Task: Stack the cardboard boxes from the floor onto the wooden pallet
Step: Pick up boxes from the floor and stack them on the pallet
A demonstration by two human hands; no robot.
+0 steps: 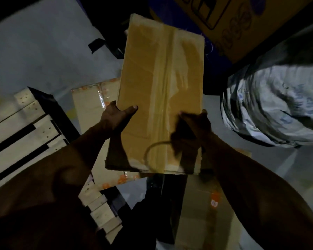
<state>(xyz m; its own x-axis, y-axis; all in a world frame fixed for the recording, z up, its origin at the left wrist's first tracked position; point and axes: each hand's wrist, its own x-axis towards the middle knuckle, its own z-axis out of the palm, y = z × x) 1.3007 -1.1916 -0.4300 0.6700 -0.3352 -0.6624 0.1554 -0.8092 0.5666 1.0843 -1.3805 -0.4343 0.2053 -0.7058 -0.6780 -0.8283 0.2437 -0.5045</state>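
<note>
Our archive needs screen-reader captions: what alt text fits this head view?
Both hands, left hand and right hand, grip a taped cardboard box held above other boxes on the floor. The wooden pallet lies to the left.

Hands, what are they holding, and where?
Both hands, left and right, grip the taped brown cardboard box by its near end, one on each side edge.
</note>
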